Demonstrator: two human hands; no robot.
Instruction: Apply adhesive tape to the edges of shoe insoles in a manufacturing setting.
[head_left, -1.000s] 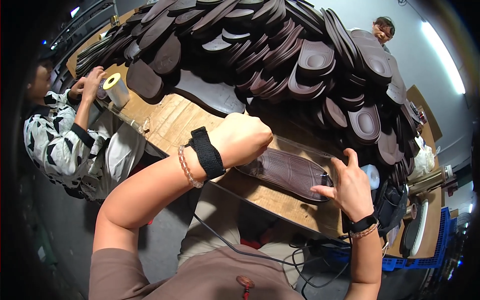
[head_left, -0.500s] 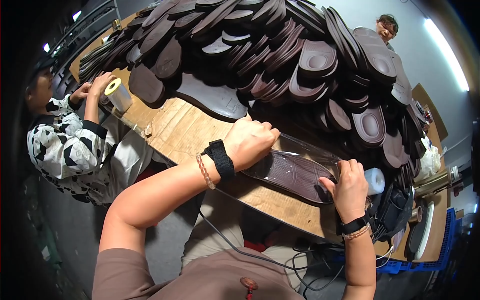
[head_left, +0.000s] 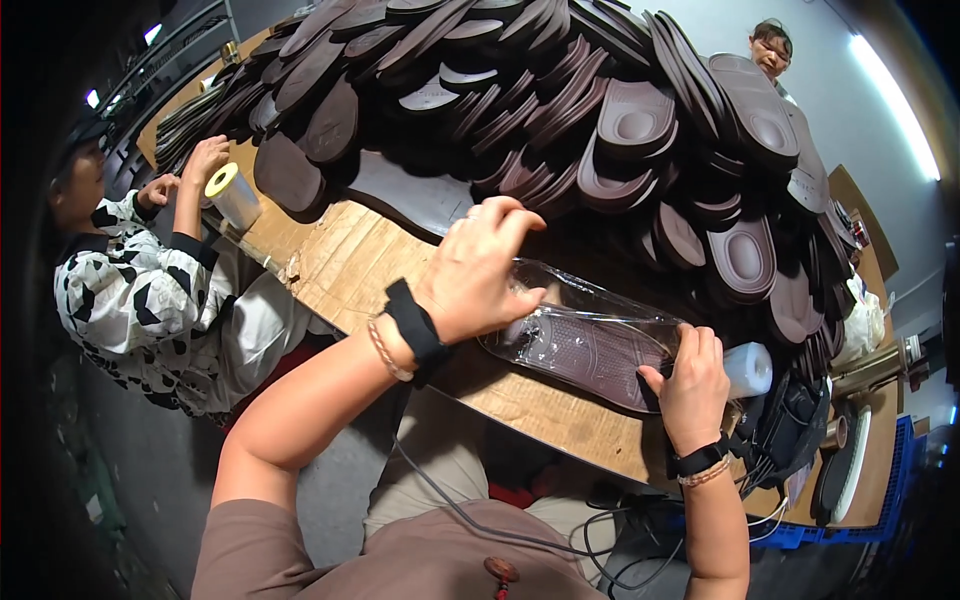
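A dark brown insole [head_left: 595, 355] with a dimpled top lies at the table's near edge, slanting down to the right. Clear plastic film [head_left: 590, 297] covers it and stands up loosely along its far side, shiny and wrinkled. My right hand [head_left: 692, 385] grips the insole's right end, thumb on top and fingers at the film's edge. Over the left end hovers my left hand [head_left: 475, 270], fingers curved and apart from the thumb. Its thumb tip is close by the film; whether they touch I cannot tell.
A tall heap of brown insoles [head_left: 335, 120] fills the table's far side. A white roll [head_left: 748, 370] lies right of my right hand; a film roll [head_left: 233, 195] stands at left. One person sits at left, another is beyond the heap. Cables [head_left: 590, 545] hang near my lap.
My left hand has loosened its closed grip at the film's left end, opened its fingers and moved slightly left and up. The right hand keeps its hold, shifting barely.
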